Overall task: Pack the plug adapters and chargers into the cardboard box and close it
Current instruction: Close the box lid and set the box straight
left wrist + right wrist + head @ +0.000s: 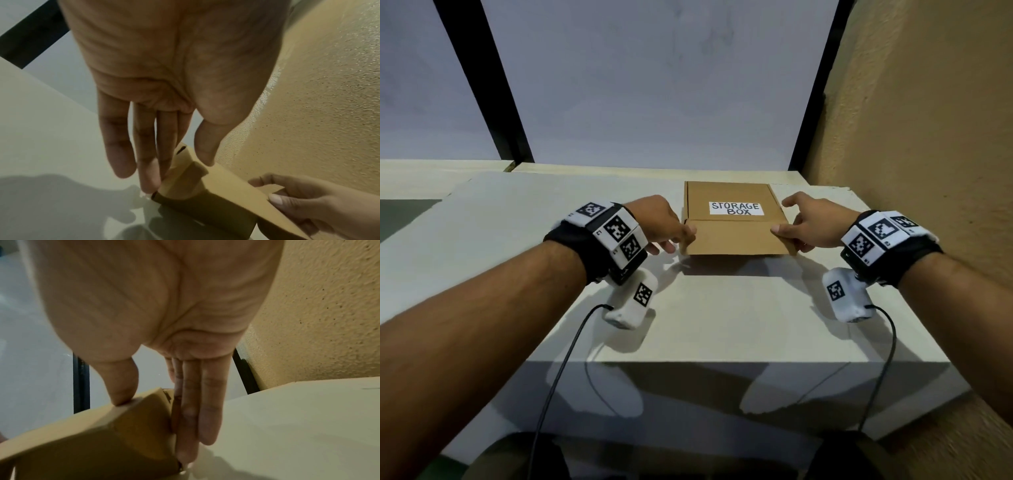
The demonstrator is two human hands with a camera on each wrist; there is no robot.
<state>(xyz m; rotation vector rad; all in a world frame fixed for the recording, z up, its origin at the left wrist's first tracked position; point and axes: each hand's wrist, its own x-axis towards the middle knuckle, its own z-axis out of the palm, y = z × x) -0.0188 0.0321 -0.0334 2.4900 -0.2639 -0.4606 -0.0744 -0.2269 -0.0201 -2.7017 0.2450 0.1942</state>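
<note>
A brown cardboard box (736,240) with a white "STORAGE BOX" label (736,208) sits on the pale table (722,325), its lid folded down. My left hand (678,240) is at the lid's front left corner. In the left wrist view its straight fingers (148,178) touch the lid's side tab (185,178) and the thumb hovers at the lid's edge. My right hand (787,238) pinches the front right corner: the thumb (121,391) presses the lid top (61,426) and the fingers lie along the side. No adapters or chargers are in view.
A rough tan wall (928,137) rises close on the right of the box. Frosted panels with black frames (493,113) stand behind the table. Black cables (558,377) hang from both wrist cameras over the table's front edge.
</note>
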